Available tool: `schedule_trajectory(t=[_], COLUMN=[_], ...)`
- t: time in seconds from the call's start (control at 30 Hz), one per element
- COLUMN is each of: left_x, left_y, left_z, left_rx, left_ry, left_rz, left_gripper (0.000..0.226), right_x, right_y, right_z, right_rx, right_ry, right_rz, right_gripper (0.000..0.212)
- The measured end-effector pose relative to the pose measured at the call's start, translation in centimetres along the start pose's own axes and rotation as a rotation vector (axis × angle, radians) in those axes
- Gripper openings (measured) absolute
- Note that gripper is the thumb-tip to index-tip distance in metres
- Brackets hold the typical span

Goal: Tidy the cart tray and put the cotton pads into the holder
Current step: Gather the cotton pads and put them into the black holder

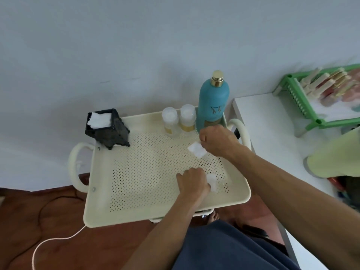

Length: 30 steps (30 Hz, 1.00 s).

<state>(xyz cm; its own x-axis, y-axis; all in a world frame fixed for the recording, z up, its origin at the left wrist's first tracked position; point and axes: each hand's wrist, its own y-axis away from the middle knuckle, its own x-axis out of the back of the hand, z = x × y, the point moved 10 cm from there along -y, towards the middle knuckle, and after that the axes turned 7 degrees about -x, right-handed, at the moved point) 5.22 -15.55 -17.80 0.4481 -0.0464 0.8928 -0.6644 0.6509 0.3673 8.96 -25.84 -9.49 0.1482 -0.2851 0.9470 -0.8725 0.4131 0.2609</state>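
Nearest, L hand (pixel 191 181) is curled knuckles-up on the cart tray (pixel 136 217); white cotton pads (pixel 212 183) are touched at its right side, grip hidden. Farther, R hand (pixel 217 140) is closed, a square pad (pixel 197 150) pinched at its corner, fingertips covered by the fist. Behind it, blocked partly by the R hand, a teal bottle (pixel 213 106) and two clear jars (pixel 178 118) are seen. Far-left corner: black holder (pixel 106 127), pads (pixel 99 117) inside. White table (pixel 272 133) w/ green rack (pixel 303 102) alongside, right.
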Motion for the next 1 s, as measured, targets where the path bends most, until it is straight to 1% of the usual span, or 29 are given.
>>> schedule_trajectory(t=[0.13, 0.23, 0.33, 0.47, 0.6, 0.73, 0.87, 1.0], left_x=[1.0, 3.2, 5.6, 8.8, 12.2, 14.8, 16.7, 17.9], left_y=[-0.1, 0.2, 0.9, 2.5, 4.4, 6.2, 7.7, 8.7], left_z=[-2.8, -6.1, -9.7, -14.0, -17.5, -20.8, -23.4, -25.4], left_rx=[0.059, 0.147, 0.239, 0.333, 0.349, 0.379, 0.394, 0.421], left_ry=[0.118, 0.223, 0.315, 0.417, 0.463, 0.498, 0.540, 0.576], left_rz=[0.004, 0.077, 0.148, 0.265, 0.392, 0.472, 0.533, 0.574], left_gripper=[0.015, 0.016, 0.010, 0.006, 0.006, 0.011, 0.011, 0.011], right_x=[2.8, 4.3, 5.4, 6.9, 7.1, 6.2, 4.5, 2.9], right_y=[-0.7, -1.8, -3.1, -4.5, -6.0, -7.6, -9.2, -10.0], right_z=[-2.2, -4.2, -6.7, -11.3, -15.6, -19.4, -22.4, -24.2], right_rx=[0.017, 0.043, 0.058, 0.131, 0.155, 0.154, 0.117, 0.086], right_ry=[-0.087, -0.165, -0.241, -0.348, -0.516, -0.640, -0.663, -0.562], right_rz=[0.063, 0.097, 0.105, 0.135, 0.097, 0.023, -0.039, -0.036], right_gripper=[0.017, 0.015, 0.013, 0.014, 0.011, 0.012, 0.012, 0.010])
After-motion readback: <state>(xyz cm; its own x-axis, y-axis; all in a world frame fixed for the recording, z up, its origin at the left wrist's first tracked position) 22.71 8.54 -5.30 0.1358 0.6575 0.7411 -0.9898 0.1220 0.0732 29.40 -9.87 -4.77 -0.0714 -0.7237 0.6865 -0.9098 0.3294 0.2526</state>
